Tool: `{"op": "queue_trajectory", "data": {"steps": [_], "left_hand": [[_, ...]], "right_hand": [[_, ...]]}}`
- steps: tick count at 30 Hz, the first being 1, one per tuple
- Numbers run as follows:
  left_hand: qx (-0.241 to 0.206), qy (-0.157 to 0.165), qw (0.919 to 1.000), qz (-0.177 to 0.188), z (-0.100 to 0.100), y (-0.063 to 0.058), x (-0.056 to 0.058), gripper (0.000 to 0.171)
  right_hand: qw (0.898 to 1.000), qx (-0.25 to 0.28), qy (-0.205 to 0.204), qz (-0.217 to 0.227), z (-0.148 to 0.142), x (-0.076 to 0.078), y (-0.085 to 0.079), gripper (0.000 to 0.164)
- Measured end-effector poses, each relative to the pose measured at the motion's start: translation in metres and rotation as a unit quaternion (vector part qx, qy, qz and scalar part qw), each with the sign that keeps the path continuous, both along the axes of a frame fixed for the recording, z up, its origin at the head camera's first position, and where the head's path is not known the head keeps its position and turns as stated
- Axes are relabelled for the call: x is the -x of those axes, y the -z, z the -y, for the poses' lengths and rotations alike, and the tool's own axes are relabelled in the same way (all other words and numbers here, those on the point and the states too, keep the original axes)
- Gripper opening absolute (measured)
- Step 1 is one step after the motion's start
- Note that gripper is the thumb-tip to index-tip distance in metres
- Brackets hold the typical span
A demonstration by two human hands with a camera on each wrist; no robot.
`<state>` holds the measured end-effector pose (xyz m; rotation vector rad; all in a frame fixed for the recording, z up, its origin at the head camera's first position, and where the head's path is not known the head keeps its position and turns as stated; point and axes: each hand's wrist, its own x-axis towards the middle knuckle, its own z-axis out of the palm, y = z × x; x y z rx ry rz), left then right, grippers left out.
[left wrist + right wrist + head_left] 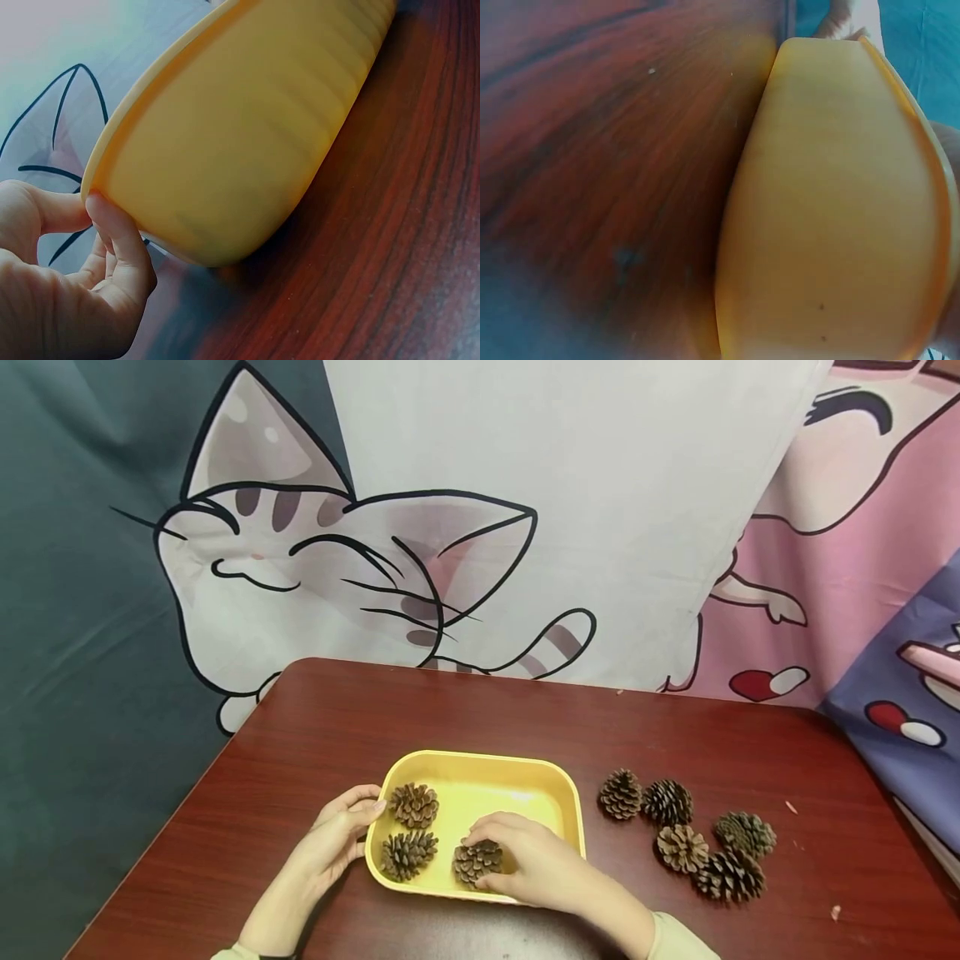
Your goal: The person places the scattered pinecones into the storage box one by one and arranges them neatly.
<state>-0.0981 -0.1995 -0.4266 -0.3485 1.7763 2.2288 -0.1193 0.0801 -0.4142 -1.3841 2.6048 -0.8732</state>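
A yellow plastic basin (480, 762) stands on the table, its outer wall (225, 150) filling much of the left wrist view. My left hand (330, 839) pinches its left rim between thumb and fingers, which the left wrist view shows up close. Inside the basin my right hand (536, 864) grips a brown pine cone (474, 862), low over the basin's floor near the front wall. Two other pine cones lie along the left side, one behind (414, 806) and one in front (408, 855). In the right wrist view the basin's wall (832, 195) hides the held cone.
Right of the basin, several pine cones lie on the dark red wooden table (465, 706); among them are a cone near the basin (620, 794) and a darker cone at the front (731, 875). A cat-print curtain (622, 485) hangs behind the table.
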Motion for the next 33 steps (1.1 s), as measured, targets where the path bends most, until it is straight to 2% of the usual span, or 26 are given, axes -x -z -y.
{"op": "queue_trajectory", "data": {"steps": [4, 11, 18, 24, 27, 33], "left_hand": [[0.000, 0.001, 1.0000, 0.000, 0.000, 0.000, 0.000, 0.021], [0.001, 0.002, 1.0000, 0.002, 0.000, 0.000, -0.001, 0.022], [0.004, 0.004, 1.0000, -0.001, 0.000, 0.000, 0.000, 0.024], [0.000, 0.009, 1.0000, -0.001, 0.000, 0.000, 0.000, 0.022], [-0.001, 0.006, 1.0000, 0.000, 0.000, 0.000, 0.000, 0.021], [-0.005, 0.006, 1.0000, -0.004, 0.001, -0.002, 0.000, 0.022]], "right_hand": [[1.000, 0.009, -0.022, 0.008, 0.008, 0.003, 0.003, 0.039], [0.998, 0.032, -0.039, 0.043, 0.016, 0.006, 0.010, 0.056], [0.994, 0.055, -0.076, 0.054, 0.016, 0.010, 0.013, 0.048], [0.989, 0.069, -0.096, 0.089, 0.016, 0.010, 0.013, 0.046], [0.988, 0.075, -0.099, 0.096, 0.016, 0.010, 0.013, 0.047], [0.991, 0.083, -0.081, 0.074, 0.016, 0.010, 0.012, 0.044]]}}
